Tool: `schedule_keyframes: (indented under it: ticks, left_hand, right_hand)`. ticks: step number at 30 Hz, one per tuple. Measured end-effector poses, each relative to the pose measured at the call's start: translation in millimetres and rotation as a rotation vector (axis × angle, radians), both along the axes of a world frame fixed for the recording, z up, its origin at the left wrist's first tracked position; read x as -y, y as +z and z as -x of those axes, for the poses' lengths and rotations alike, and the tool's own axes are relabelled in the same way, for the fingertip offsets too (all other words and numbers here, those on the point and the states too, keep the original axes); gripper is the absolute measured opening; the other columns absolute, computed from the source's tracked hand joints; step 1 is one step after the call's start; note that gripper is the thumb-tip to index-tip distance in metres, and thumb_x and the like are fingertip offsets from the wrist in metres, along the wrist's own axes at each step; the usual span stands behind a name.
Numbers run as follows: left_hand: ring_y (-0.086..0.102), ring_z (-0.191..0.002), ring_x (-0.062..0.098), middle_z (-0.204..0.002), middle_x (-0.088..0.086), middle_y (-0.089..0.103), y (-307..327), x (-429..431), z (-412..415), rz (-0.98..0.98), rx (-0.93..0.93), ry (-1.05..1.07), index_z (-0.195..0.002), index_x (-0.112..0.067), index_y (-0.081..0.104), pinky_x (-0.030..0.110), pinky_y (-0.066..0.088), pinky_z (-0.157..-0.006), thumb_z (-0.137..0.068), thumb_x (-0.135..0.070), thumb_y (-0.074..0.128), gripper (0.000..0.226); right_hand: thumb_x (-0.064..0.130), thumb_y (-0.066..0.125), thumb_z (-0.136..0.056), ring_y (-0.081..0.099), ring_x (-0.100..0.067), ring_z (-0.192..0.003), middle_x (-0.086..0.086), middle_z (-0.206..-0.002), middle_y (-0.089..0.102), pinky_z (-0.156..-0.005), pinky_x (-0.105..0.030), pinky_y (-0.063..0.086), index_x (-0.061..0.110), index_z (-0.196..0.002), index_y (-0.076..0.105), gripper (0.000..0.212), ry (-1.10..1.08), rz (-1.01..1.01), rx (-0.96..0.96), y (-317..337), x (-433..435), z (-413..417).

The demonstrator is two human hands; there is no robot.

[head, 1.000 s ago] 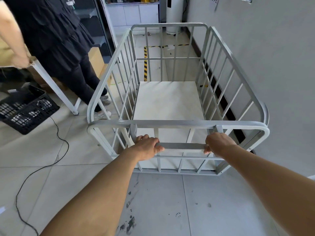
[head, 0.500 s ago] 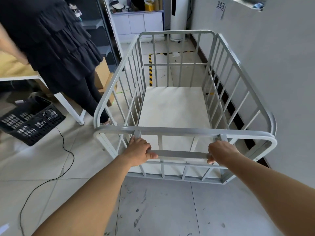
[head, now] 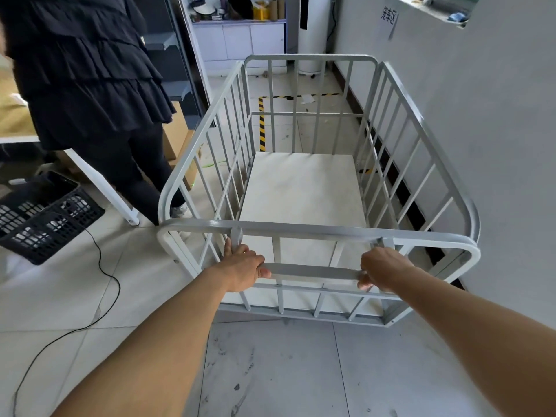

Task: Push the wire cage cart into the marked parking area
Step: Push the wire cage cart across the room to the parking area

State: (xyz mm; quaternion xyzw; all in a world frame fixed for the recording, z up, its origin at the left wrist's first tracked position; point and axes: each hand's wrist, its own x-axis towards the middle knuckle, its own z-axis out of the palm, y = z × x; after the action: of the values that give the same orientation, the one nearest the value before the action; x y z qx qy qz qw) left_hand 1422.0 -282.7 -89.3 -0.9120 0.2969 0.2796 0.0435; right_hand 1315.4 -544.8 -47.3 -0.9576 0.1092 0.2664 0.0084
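The grey wire cage cart [head: 313,228] stands in front of me with a pale, bare floor board inside. My left hand [head: 245,267] grips the left end of the flat handle bar [head: 313,271] on the cart's near side. My right hand [head: 382,267] grips the right end of the same bar. Ahead, seen through the far bars, yellow-and-black striped tape [head: 262,124] marks a parking area on the floor beside the right wall. The cart's front end reaches over the near part of that tape.
A person in black clothes [head: 90,85] stands close to the cart's left side, next to a white table leg [head: 102,188]. A black crate [head: 45,218] and a loose cable [head: 99,266] lie on the left floor. The grey wall [head: 481,130] runs along the right.
The cart has rolled forward along the wall toward the striped tape, and I have followed. Both hands kept their hold on the handle bar. The person at left looks nearer.
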Motion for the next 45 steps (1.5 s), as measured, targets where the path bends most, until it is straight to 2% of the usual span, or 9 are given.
schedule_keyframes:
  ticks: [6,12,17,20,36,39,41,43,45]
  left_hand:
    - [0.019,-0.142,0.028,-0.133,0.007,0.05,0,-9,-35,-0.002,-0.025,-0.036,-0.121,-0.016,0.053,0.064,-0.011,-0.114,-0.102,-0.044,0.025,0.044]
    - [0.02,-0.14,0.025,-0.131,0.003,0.052,-2,-15,-63,0.046,-0.082,-0.053,-0.117,-0.018,0.056,0.065,-0.013,-0.112,-0.103,-0.038,0.025,0.039]
    - [0.021,-0.139,0.025,-0.131,0.001,0.053,-1,-21,-86,0.062,-0.097,-0.052,-0.117,-0.02,0.056,0.066,-0.014,-0.111,-0.103,-0.037,0.025,0.038]
    - [0.021,-0.139,0.025,-0.13,0.004,0.052,0,-21,-97,0.057,-0.081,-0.06,-0.117,-0.019,0.056,0.065,-0.016,-0.111,-0.103,-0.04,0.025,0.04]
    - [0.01,-0.148,0.02,-0.14,0.005,0.045,5,6,-129,0.089,-0.092,0.001,-0.119,-0.013,0.057,0.059,-0.015,-0.115,-0.097,-0.054,0.034,0.052]
    - [-0.005,-0.151,0.02,-0.154,0.003,0.03,1,7,-129,0.09,-0.015,-0.002,-0.128,-0.016,0.054,0.057,-0.014,-0.116,-0.095,-0.058,0.032,0.058]
    - [-0.018,-0.149,0.021,-0.163,0.004,0.007,-3,7,-127,0.107,0.046,0.051,-0.138,-0.019,0.046,0.055,-0.016,-0.117,-0.092,-0.063,0.033,0.065]
    - [-0.026,-0.147,0.024,-0.162,0.008,-0.014,-2,9,-127,0.139,0.074,0.14,-0.146,-0.022,0.034,0.051,-0.015,-0.117,-0.087,-0.068,0.039,0.075]
    - [-0.026,-0.146,0.026,-0.16,0.012,-0.021,3,12,-129,0.164,0.075,0.198,-0.15,-0.021,0.025,0.047,-0.011,-0.12,-0.083,-0.069,0.045,0.085]
  right_hand:
    - [0.049,0.062,-0.084,0.055,-0.021,-0.088,-0.007,-0.098,0.062,-0.086,-0.03,0.048,0.005,-0.111,0.064,0.052,-0.02,0.041,-0.023,3,-19,-34]
    - [0.051,0.063,-0.082,0.065,-0.022,-0.1,-0.008,-0.109,0.068,-0.09,-0.031,0.053,0.005,-0.111,0.066,0.055,-0.058,0.06,-0.05,-1,-27,-56]
    - [0.049,0.066,-0.079,0.064,-0.021,-0.096,-0.006,-0.102,0.067,-0.089,-0.03,0.052,0.004,-0.108,0.066,0.053,-0.099,0.049,-0.048,-2,-35,-77]
    - [0.048,0.068,-0.078,0.06,-0.02,-0.088,-0.005,-0.096,0.065,-0.086,-0.03,0.051,0.004,-0.104,0.067,0.051,-0.11,0.056,-0.047,-3,-35,-89]
    - [0.048,0.068,-0.08,0.067,-0.021,-0.096,-0.007,-0.102,0.071,-0.085,-0.03,0.052,0.006,-0.105,0.069,0.05,-0.08,0.059,-0.056,2,-5,-122]
    - [0.048,0.066,-0.081,0.067,-0.023,-0.099,-0.008,-0.104,0.069,-0.084,-0.03,0.051,0.005,-0.109,0.067,0.051,-0.056,0.053,-0.041,2,0,-125]
    - [0.046,0.066,-0.083,0.065,-0.024,-0.102,-0.01,-0.109,0.068,-0.085,-0.031,0.051,0.005,-0.111,0.066,0.05,-0.036,0.058,-0.026,1,5,-127]
    - [0.041,0.066,-0.085,0.065,-0.024,-0.103,-0.01,-0.111,0.067,-0.086,-0.031,0.051,0.005,-0.112,0.066,0.045,-0.02,0.067,-0.018,-1,9,-130]
    - [0.04,0.067,-0.085,0.065,-0.023,-0.102,-0.009,-0.11,0.067,-0.085,-0.03,0.051,0.004,-0.111,0.066,0.044,-0.018,0.064,-0.014,0,12,-132]
